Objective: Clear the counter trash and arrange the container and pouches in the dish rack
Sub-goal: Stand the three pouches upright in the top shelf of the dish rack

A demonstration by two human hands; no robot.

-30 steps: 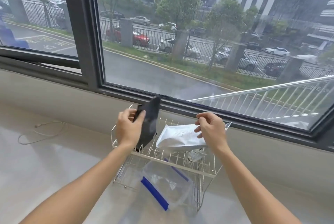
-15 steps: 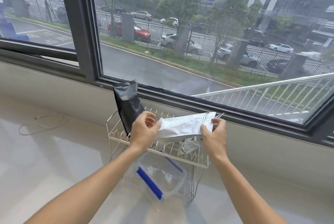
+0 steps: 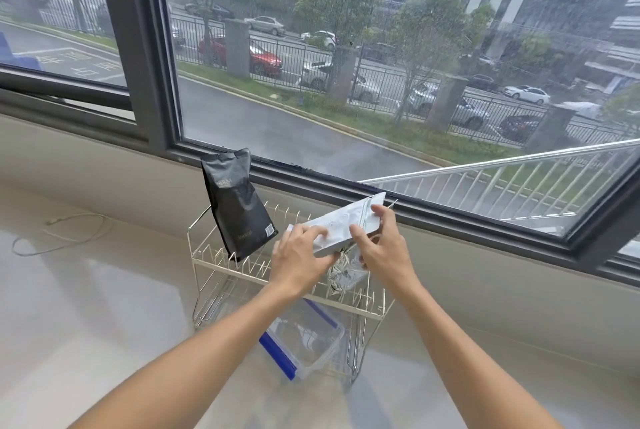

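A white wire dish rack [image 3: 207, 252] stands on the pale counter by the window. A black pouch [image 3: 237, 203] stands upright in its upper tier at the left, free of both hands. My left hand [image 3: 299, 255] and my right hand [image 3: 379, 245] both hold a white pouch [image 3: 343, 224], tilted with its right end raised, above the upper tier. A crinkled silver pouch [image 3: 343, 272] lies under it on the tines. A clear container with blue clips [image 3: 304, 338] sits in the lower tier.
A thin white cable [image 3: 62, 231] lies on the counter at the left. The wall and dark window frame [image 3: 450, 217] run right behind the rack. Bare counter spreads to the left and front of the rack.
My left hand let go of the black pouch, which now stands in the rack, and moved right onto the white pouch. Both hands have raised and tilted the white pouch.
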